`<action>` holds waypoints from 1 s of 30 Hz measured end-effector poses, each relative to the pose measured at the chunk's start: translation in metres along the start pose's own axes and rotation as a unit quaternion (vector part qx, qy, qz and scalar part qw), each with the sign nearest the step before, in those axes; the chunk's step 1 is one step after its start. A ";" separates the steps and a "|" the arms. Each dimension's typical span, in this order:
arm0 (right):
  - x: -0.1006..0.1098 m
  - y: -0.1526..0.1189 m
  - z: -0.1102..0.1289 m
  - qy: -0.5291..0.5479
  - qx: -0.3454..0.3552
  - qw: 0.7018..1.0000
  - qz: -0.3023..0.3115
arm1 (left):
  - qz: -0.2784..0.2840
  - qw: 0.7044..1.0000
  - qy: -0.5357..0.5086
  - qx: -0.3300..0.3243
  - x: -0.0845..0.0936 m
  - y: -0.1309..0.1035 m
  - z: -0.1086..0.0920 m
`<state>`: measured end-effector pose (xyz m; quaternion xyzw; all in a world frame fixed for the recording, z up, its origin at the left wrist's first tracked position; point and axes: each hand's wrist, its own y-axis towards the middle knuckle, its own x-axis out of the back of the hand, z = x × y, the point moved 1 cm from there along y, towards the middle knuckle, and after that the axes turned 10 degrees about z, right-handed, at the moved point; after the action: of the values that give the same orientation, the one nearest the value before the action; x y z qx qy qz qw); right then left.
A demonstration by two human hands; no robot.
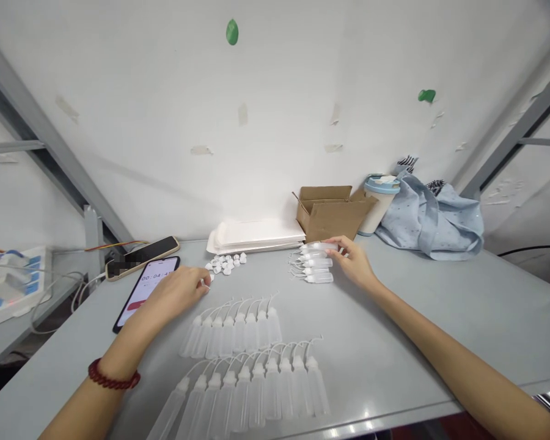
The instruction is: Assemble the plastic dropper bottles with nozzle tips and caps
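My left hand (183, 292), with a dark red bracelet on its wrist, is beside a pile of small white caps (227, 263). Its fingers are pinched together; a bit of white shows at the fingertips, too small to name. My right hand (352, 260) has thumb and fingers on the end of a clear bottle (323, 246) at the top of a small stack of bottles (318, 277) with thin curved tips. Two rows of similar bottles lie nearer to me, an upper row (238, 335) and a lower row (256, 394), their bent tubes pointing away from me.
Behind are white flat packs (261, 234), an open cardboard box (334, 219), a lidded cup (379, 205) and a light blue bag (433, 220). Two phones, one dark (142, 258) and one showing a timer (152, 282), lie at left near a power strip (16, 284).
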<state>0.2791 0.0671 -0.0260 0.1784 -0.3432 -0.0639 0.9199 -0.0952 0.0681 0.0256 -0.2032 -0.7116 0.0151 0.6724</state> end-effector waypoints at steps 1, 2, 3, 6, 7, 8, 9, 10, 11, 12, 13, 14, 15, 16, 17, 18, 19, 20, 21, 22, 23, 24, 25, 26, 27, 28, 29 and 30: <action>0.000 0.000 0.001 0.003 0.000 1.000 0.001 | -0.001 1.000 -0.001 -0.002 -0.001 0.001 0.001; 0.000 0.000 0.001 0.007 -0.001 1.000 0.001 | -0.001 1.000 -0.002 -0.003 -0.002 0.002 0.001; 0.000 0.000 0.001 0.013 -0.002 1.000 0.001 | -0.002 1.000 -0.002 -0.004 -0.003 0.003 0.002; -0.002 0.002 0.001 0.041 0.002 0.999 0.010 | -0.003 1.000 -0.003 -0.011 -0.006 0.006 0.005; -0.002 0.003 0.000 0.052 0.006 0.999 0.015 | -0.003 1.000 -0.002 -0.013 -0.007 0.007 0.005; -0.003 0.004 0.000 0.062 0.010 0.998 0.018 | -0.004 1.000 -0.002 -0.016 -0.007 0.007 0.005; -0.004 0.005 -0.001 0.071 0.013 0.997 0.021 | -0.005 1.000 -0.002 -0.018 -0.007 0.007 0.005; -0.004 0.007 -0.002 0.077 0.015 0.997 0.022 | -0.006 1.000 -0.002 -0.019 -0.007 0.007 0.005; -0.004 0.008 -0.004 0.083 0.015 0.996 0.021 | -0.006 1.000 -0.002 -0.020 -0.007 0.007 0.005; -0.004 0.009 -0.005 0.087 0.013 0.996 0.018 | -0.007 1.000 -0.002 -0.021 -0.007 0.007 0.005; -0.003 0.010 -0.006 0.092 0.010 0.996 0.014 | -0.006 1.000 -0.002 -0.021 -0.007 0.007 0.005; -0.002 0.010 -0.007 0.097 0.006 0.995 0.009 | -0.006 1.000 -0.002 -0.021 -0.007 0.007 0.005; -0.001 0.010 -0.008 0.102 0.002 0.995 0.003 | -0.006 1.000 -0.002 -0.020 -0.007 0.007 0.005; 0.000 0.010 -0.008 0.107 -0.001 0.994 -0.003 | -0.006 1.000 -0.002 -0.020 -0.008 0.008 0.005; 0.002 0.010 -0.008 0.113 -0.004 0.994 -0.009 | -0.007 1.000 -0.002 -0.020 -0.008 0.008 0.005; 0.003 0.010 -0.007 0.119 -0.005 0.993 -0.015 | -0.008 1.000 -0.001 -0.020 -0.008 0.008 0.006; 0.005 0.009 -0.006 0.127 -0.006 0.992 -0.019 | -0.008 1.000 -0.001 -0.021 -0.008 0.009 0.006; 0.006 0.008 -0.004 0.135 -0.005 0.991 -0.021 | -0.008 1.000 -0.001 -0.022 -0.008 0.009 0.005; 0.006 0.008 -0.002 0.143 -0.005 0.989 -0.022 | -0.009 1.000 -0.001 -0.023 -0.008 0.008 0.005; 0.007 0.007 0.000 0.151 -0.004 0.988 -0.021 | -0.011 1.000 -0.001 -0.024 -0.008 0.008 0.004; 0.007 0.006 0.002 0.158 -0.004 0.987 -0.020 | -0.013 1.000 0.000 -0.024 -0.007 0.008 0.004; 0.008 0.006 0.004 0.163 -0.004 0.987 -0.020 | -0.016 1.000 0.000 -0.023 -0.007 0.007 0.003; 0.008 0.005 0.006 0.165 -0.004 0.986 -0.020 | -0.019 1.000 0.000 -0.021 -0.006 0.006 0.002; 0.008 0.005 0.008 0.166 -0.005 0.986 -0.021 | -0.023 1.000 -0.001 -0.019 -0.006 0.006 0.002; 0.009 0.004 0.010 0.165 -0.006 0.986 -0.023 | -0.027 0.999 -0.003 -0.018 -0.005 0.005 0.002; 0.009 0.003 0.012 0.162 -0.007 0.986 -0.026 | -0.030 0.999 -0.007 -0.017 -0.005 0.005 0.001; 0.009 0.002 0.016 0.158 -0.007 0.987 -0.031 | -0.033 0.999 -0.011 -0.018 -0.005 0.005 0.001; 0.008 -0.001 0.021 0.152 -0.005 0.988 -0.034 | -0.035 0.999 -0.017 -0.020 -0.004 0.004 0.000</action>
<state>0.2719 0.0588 -0.0068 0.1929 -0.1931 -0.0694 0.9595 -0.0940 0.0704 0.0202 -0.1919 -0.7298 -0.0192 0.6559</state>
